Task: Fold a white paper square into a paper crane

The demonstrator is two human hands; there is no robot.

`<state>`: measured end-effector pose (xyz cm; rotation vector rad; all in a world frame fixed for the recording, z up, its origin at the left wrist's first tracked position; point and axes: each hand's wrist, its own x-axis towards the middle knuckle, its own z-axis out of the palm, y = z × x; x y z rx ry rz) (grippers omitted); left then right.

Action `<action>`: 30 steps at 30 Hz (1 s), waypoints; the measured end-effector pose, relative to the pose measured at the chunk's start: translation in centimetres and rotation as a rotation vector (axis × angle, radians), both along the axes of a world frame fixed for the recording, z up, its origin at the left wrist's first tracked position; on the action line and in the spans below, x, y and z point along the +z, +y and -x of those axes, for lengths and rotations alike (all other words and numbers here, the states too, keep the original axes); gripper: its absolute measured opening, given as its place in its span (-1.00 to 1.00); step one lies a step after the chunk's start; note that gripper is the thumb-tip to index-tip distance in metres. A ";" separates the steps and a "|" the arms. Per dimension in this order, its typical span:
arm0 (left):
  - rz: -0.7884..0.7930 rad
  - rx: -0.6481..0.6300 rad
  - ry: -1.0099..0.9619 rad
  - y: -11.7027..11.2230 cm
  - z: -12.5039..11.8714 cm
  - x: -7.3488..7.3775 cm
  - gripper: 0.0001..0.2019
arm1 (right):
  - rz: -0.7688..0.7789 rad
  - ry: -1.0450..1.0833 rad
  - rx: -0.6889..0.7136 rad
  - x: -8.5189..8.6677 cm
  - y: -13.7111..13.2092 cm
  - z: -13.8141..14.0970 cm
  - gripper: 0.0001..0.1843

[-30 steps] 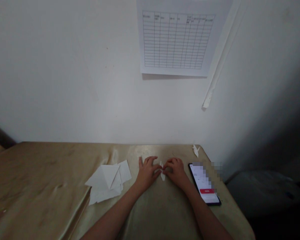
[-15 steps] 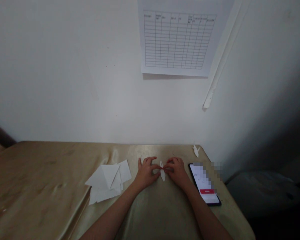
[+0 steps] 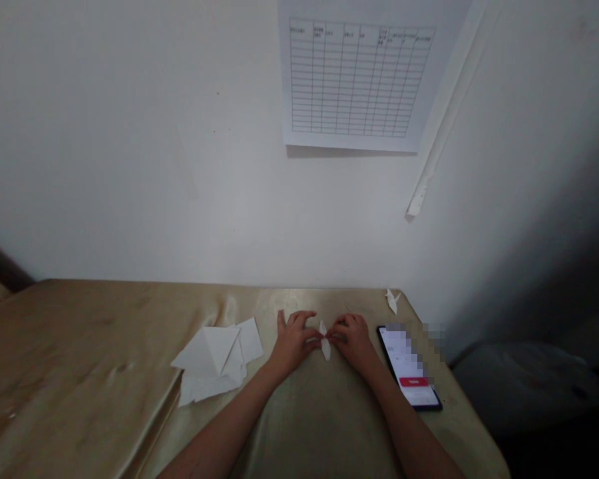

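Observation:
A small piece of folded white paper (image 3: 325,349), narrow and pointed at both ends, is pinched between my two hands above the table (image 3: 324,419). My left hand (image 3: 293,340) grips its left side with thumb and forefinger, the other fingers raised. From the right, my right hand (image 3: 352,338) pinches it at the middle, fingers curled. The fingertips of both hands nearly meet and hide the paper's centre. One tip points toward the wall and the other toward me.
Left of my hands lies a loose pile of white paper sheets (image 3: 212,359). A phone (image 3: 414,386) with a lit screen is at the right, and a folded paper crane (image 3: 392,301) sits at the far right corner. A printed table sheet (image 3: 349,80) hangs on the wall (image 3: 130,166).
Both hands stay in nearly the same place on the folded paper. Its far end looks closed into one point now, where it showed split tips before. The view has shifted very slightly.

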<state>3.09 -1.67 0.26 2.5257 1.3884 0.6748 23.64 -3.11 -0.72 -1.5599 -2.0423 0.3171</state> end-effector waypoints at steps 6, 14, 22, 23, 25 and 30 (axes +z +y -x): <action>-0.010 -0.026 -0.002 0.1 0.1 0.1 -0.80 | 0.011 0.003 -0.010 0.2 -0.2 0.1 -0.85; -0.071 -0.034 -0.035 -0.6 -0.6 0.1 -0.93 | 0.009 0.000 -0.015 -0.3 0.1 0.0 -0.85; 0.108 0.051 -0.136 0.3 -0.6 -0.6 -0.95 | 0.002 0.006 -0.016 -0.2 0.0 0.1 -0.85; 0.124 0.056 -0.149 0.5 -0.5 -0.8 -0.95 | 0.002 0.005 -0.021 -0.2 0.0 0.1 -0.85; 0.147 0.061 -0.171 0.7 -0.5 -1.0 -0.93 | 0.002 0.002 -0.026 -0.3 0.0 0.1 -0.85; 0.181 0.088 -0.189 0.8 -0.6 -0.9 -0.90 | -0.004 0.003 -0.006 -0.2 0.0 0.1 -0.84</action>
